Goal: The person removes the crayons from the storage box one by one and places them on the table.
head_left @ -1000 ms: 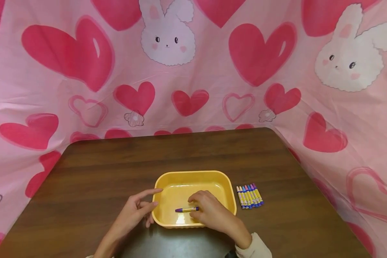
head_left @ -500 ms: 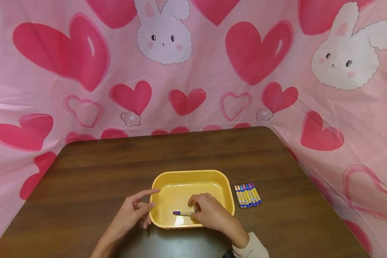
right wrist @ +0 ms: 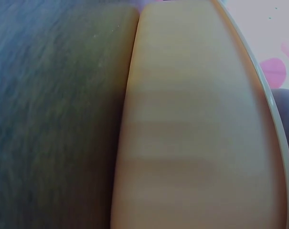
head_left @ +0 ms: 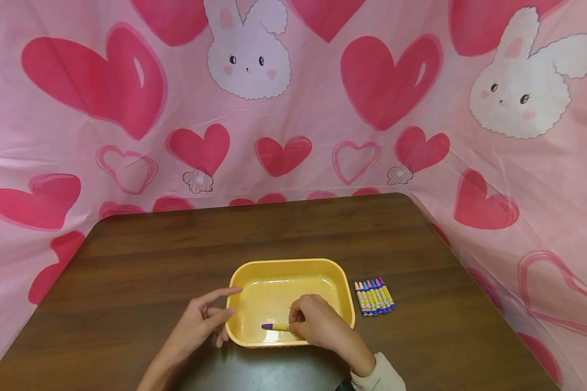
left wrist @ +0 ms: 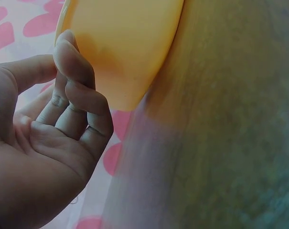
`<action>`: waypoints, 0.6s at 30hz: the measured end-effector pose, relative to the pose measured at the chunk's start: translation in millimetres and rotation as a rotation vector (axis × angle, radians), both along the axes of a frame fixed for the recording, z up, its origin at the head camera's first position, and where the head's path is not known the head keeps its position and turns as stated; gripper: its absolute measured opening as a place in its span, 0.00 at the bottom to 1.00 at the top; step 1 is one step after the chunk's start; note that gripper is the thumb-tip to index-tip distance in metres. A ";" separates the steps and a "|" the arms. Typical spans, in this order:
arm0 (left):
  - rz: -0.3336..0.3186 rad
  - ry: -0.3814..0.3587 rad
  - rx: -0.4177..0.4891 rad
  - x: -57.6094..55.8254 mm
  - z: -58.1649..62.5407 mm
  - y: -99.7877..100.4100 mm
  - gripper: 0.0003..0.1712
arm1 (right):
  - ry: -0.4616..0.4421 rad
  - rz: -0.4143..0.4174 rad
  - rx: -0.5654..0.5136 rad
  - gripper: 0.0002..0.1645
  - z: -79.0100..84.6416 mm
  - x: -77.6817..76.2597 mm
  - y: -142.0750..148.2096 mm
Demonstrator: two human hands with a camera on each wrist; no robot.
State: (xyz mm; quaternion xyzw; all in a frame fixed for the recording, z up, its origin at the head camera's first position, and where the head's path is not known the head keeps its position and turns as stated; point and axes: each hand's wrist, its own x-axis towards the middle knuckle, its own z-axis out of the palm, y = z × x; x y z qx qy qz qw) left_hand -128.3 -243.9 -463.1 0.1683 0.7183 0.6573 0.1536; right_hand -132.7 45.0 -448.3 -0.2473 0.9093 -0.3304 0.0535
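Note:
A yellow plastic tray [head_left: 288, 269] stands near the front of the table. Inside it, my right hand [head_left: 321, 323] pinches the right end of a purple crayon [head_left: 275, 327] with a yellow wrapper. The crayon lies level, close to the tray's front wall. My left hand [head_left: 195, 320] is at the tray's left side, index finger reaching over the rim and thumb at the edge. In the left wrist view its other fingers [left wrist: 99, 114] are loosely bent beside the tray's wall. The right wrist view is mostly filled by the tray's outer wall [right wrist: 201, 119], which hides the pinch.
Just right of the tray, several crayons [head_left: 374, 297] in yellow wrappers lie side by side in a row. The dark wooden table [head_left: 254, 228] extends behind and to both sides. A pink cloth [head_left: 318, 125] with hearts and rabbits hangs around the table.
My right fingers have closed on the crayon, which has shifted slightly toward the tray's front wall. My left hand stays at the left rim. The head view has shifted slightly.

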 end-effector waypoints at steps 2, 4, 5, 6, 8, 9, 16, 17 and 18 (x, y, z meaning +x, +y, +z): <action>-0.008 0.012 0.003 -0.5 -0.7 0.2 0.26 | 0.019 0.005 -0.018 0.11 -0.6 -0.4 0.0; -0.014 0.021 0.004 -1.0 -1.2 0.6 0.26 | 0.024 0.001 -0.037 0.11 -0.9 -0.8 -0.1; -0.013 0.020 0.003 -1.0 -1.3 0.9 0.26 | 0.021 -0.003 -0.048 0.11 -1.0 -0.8 0.0; -0.013 0.017 0.002 -1.1 -1.4 1.2 0.26 | 0.014 -0.007 -0.060 0.10 -1.0 -0.8 0.1; -0.013 0.013 0.003 -1.4 -1.3 1.8 0.26 | 0.009 -0.016 -0.074 0.09 -1.2 -1.1 0.4; -0.013 0.012 0.005 -1.6 -1.3 2.1 0.26 | 0.004 -0.018 -0.080 0.09 -1.2 -1.1 0.7; -0.011 0.021 0.015 -1.1 -1.6 2.0 0.26 | 0.056 0.042 -0.076 0.07 -1.4 -1.9 1.6; -0.009 0.022 0.016 -0.8 -1.6 1.8 0.25 | 0.061 0.054 -0.072 0.08 -1.6 -2.1 1.7; -0.007 0.022 0.018 -0.5 -1.5 1.6 0.25 | 0.061 0.064 -0.070 0.09 -1.4 -2.2 1.7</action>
